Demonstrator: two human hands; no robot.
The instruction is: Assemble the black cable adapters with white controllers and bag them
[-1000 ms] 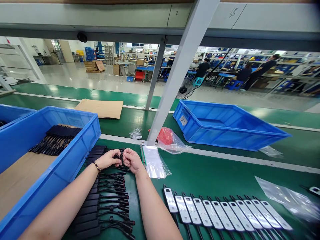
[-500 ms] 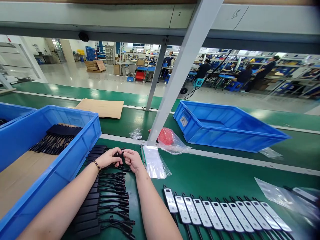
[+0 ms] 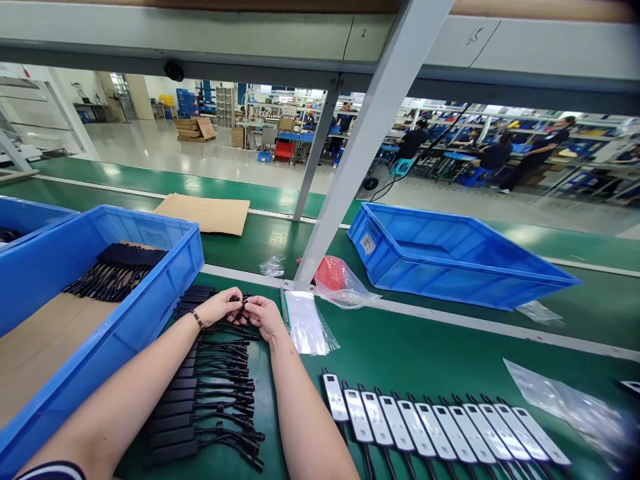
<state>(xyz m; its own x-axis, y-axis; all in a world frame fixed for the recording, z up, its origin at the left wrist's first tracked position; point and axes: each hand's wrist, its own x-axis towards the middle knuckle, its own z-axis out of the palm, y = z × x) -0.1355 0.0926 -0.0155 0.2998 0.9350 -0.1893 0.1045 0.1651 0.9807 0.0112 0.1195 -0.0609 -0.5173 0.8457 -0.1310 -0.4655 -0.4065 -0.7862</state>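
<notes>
White device [image 3: 633, 385] shifted toward right edge; black cable [image 3: 242, 311] between hands [image 3: 269, 319], both pinching it

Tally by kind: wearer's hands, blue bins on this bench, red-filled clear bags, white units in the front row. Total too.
Wearer's hands: 2 (left hand, right hand)
Blue bins: 3, one cut off
Red-filled clear bag: 1
White units: 12
Total: 18

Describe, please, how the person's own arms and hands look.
The left hand and right hand wear no gloves. A bracelet of dark and lighter beads circles the left wrist. A dark sleeve with a pale stripe shows at bottom left.
</notes>
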